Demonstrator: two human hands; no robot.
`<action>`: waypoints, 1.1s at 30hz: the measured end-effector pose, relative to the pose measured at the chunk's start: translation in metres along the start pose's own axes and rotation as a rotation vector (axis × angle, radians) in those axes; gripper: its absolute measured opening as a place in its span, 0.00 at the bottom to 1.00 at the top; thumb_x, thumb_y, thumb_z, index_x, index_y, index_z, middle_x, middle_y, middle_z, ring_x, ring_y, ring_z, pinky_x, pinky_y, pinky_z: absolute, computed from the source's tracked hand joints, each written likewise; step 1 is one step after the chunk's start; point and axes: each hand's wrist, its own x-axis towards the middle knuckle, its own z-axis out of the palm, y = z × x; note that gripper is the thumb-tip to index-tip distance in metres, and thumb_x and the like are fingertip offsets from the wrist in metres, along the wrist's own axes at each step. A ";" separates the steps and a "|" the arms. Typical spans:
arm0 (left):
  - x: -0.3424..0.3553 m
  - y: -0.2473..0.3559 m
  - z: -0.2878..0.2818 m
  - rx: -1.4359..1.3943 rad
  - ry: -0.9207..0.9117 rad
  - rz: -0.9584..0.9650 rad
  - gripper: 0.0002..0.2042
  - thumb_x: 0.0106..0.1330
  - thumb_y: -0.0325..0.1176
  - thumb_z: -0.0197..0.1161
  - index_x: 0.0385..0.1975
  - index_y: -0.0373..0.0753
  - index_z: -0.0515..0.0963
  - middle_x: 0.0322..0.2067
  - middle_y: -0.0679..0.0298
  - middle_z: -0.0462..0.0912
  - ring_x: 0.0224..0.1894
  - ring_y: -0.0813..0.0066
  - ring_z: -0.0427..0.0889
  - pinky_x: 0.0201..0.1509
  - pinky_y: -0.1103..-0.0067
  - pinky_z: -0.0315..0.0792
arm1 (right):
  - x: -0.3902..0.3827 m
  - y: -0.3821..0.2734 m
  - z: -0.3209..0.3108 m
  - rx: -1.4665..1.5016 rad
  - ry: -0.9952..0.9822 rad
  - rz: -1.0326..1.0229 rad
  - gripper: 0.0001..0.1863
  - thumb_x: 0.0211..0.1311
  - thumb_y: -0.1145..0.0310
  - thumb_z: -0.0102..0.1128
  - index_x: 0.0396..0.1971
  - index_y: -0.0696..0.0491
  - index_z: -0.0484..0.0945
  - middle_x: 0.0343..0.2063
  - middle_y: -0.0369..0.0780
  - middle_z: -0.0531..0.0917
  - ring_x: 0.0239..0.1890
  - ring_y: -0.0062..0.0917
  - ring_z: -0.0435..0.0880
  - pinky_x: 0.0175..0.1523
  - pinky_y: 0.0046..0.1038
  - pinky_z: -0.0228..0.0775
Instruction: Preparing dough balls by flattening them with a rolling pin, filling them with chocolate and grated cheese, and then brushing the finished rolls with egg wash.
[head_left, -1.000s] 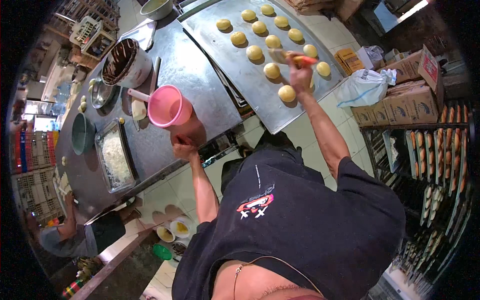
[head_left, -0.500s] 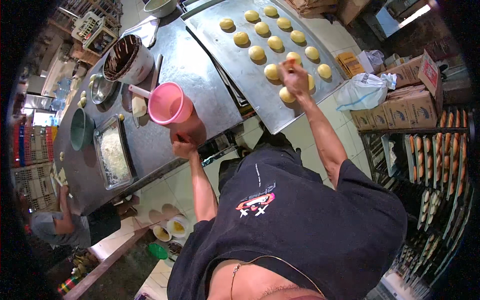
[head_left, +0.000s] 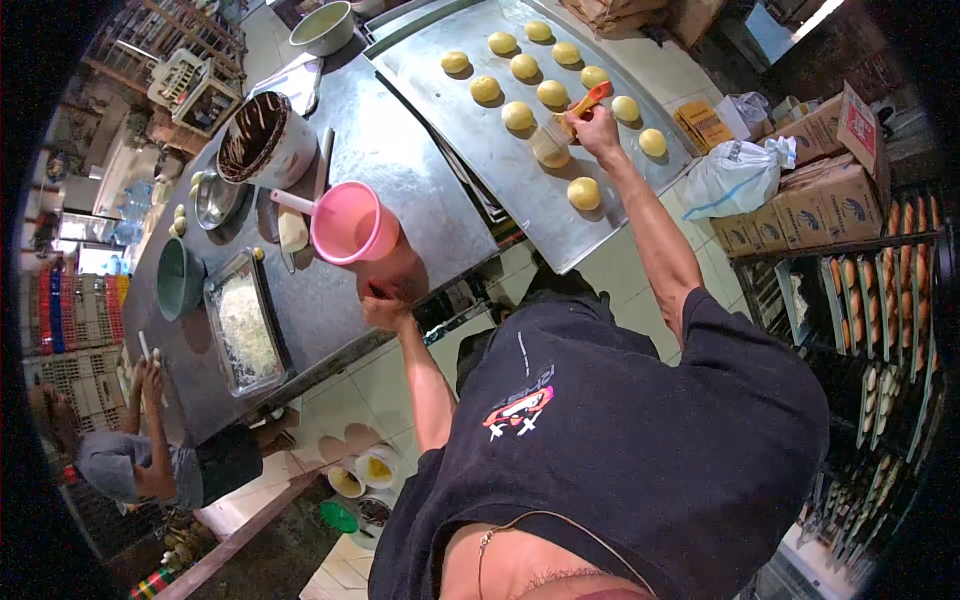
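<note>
A pastry brush (head_left: 590, 98) with an orange-red handle is gripped in my right hand (head_left: 597, 132). Its pale bristles reach a round yellow dough ball (head_left: 551, 152) on a large metal baking tray (head_left: 470, 125). Several more such balls sit spaced in rows there, one of them (head_left: 584, 194) nearest the tray's close edge. My left hand (head_left: 385, 312) rests at the table's edge, fingers curled closed; a dark bit shows by them, too unclear to name. Just beyond it stands a pink plastic dipper (head_left: 350, 225), its handle pointing left; what it holds is not visible.
On the metal table (head_left: 420, 180) stand a chocolate-smeared white bucket (head_left: 285, 150), a green bowl (head_left: 180, 280) and a tray of white shreds (head_left: 250, 325). Cardboard boxes (head_left: 800, 225) and a bread rack (head_left: 880, 300) are at right. Another person (head_left: 140, 465) works at far left.
My right hand has turned, bringing the brush into clear view with its bristles farther left on the dough. My left hand remains by the table edge. The whole view has shifted slightly.
</note>
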 end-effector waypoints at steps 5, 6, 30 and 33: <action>0.001 0.026 -0.009 -0.066 0.036 0.033 0.12 0.63 0.42 0.56 0.29 0.39 0.78 0.22 0.49 0.80 0.23 0.48 0.79 0.26 0.60 0.70 | 0.029 0.002 0.031 0.491 -0.011 0.098 0.12 0.56 0.69 0.66 0.37 0.57 0.79 0.33 0.38 0.83 0.34 0.24 0.83 0.39 0.29 0.80; -0.001 0.033 -0.011 -0.069 0.023 0.025 0.12 0.63 0.42 0.56 0.29 0.39 0.78 0.22 0.49 0.79 0.24 0.48 0.79 0.26 0.60 0.70 | 0.039 0.010 0.031 0.274 0.052 0.095 0.11 0.56 0.69 0.65 0.38 0.57 0.78 0.33 0.38 0.82 0.34 0.24 0.83 0.37 0.30 0.81; 0.002 0.034 -0.007 -0.089 0.054 0.007 0.14 0.64 0.41 0.55 0.22 0.36 0.75 0.18 0.50 0.77 0.21 0.50 0.77 0.24 0.62 0.68 | 0.199 -0.004 0.147 0.904 -0.140 0.128 0.12 0.60 0.73 0.60 0.42 0.59 0.74 0.38 0.44 0.81 0.38 0.33 0.84 0.44 0.38 0.82; -0.002 0.024 -0.008 -0.023 0.040 0.007 0.14 0.65 0.39 0.55 0.22 0.37 0.75 0.17 0.51 0.76 0.20 0.51 0.77 0.22 0.64 0.68 | 0.210 -0.002 0.173 0.285 -0.008 0.273 0.11 0.62 0.72 0.59 0.43 0.57 0.74 0.40 0.44 0.80 0.41 0.34 0.83 0.46 0.37 0.82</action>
